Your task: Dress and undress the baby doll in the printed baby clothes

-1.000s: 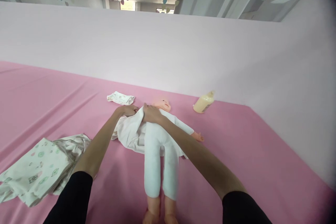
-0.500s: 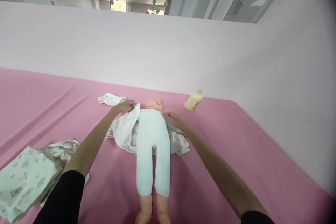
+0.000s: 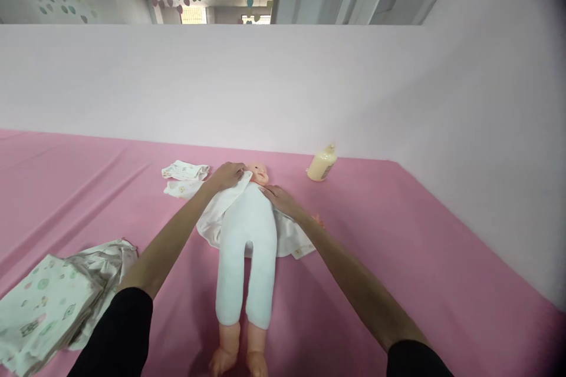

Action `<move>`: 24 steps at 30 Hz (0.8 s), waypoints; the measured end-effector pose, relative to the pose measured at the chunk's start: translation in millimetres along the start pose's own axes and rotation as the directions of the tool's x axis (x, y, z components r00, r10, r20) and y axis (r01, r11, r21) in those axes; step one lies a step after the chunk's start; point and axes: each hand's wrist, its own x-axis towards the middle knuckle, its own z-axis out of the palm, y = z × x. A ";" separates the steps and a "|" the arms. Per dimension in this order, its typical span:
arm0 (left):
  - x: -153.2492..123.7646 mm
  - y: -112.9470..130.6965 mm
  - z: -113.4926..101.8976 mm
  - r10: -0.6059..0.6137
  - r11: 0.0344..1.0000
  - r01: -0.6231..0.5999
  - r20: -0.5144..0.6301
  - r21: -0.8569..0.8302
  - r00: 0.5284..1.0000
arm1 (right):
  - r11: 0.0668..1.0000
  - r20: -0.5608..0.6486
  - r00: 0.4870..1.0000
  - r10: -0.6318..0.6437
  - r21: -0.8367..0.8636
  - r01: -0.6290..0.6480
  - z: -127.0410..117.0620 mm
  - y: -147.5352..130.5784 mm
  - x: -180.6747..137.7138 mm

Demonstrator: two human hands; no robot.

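Note:
A baby doll (image 3: pixel 248 230) with a white cloth body lies on its back, head away from me and feet toward me. Beneath it spreads a white baby shirt (image 3: pixel 294 235), its front open. My left hand (image 3: pixel 229 175) is closed on the shirt's left front edge, drawn over the doll's upper chest beside its head. On the other side of the neck, my right hand (image 3: pixel 281 199) rests on the doll's chest and shoulder, fingers fairly straight and pointing inward. Whether any cloth lies under those fingers is hidden.
Beyond my left hand lies a small folded printed cloth (image 3: pixel 184 170). Several folded printed baby clothes (image 3: pixel 48 300) are piled at front left. A pale yellow pump bottle (image 3: pixel 322 163) stands near the white wall (image 3: pixel 198 82) behind the pink padded surface (image 3: pixel 398 247).
My left hand has brought the shirt's left front edge rightward across the doll's upper chest. The right hand stays by the neck. The camera view has shifted slightly.

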 end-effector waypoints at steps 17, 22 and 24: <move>-108.1 -3.8 -0.9 -0.356 0.934 0.356 0.000 0.019 0.934 | 0.996 -0.044 0.999 0.022 0.083 -0.018 10.4 8.9 3.9; -145.1 9.8 17.2 -0.504 0.862 0.489 0.121 0.137 0.855 | 0.996 -0.031 0.999 0.036 0.083 -0.033 9.9 9.3 4.2; -151.8 17.4 26.3 -0.476 0.877 0.460 0.113 0.136 0.872 | 0.995 -0.037 0.998 0.046 0.090 -0.043 11.0 10.1 4.7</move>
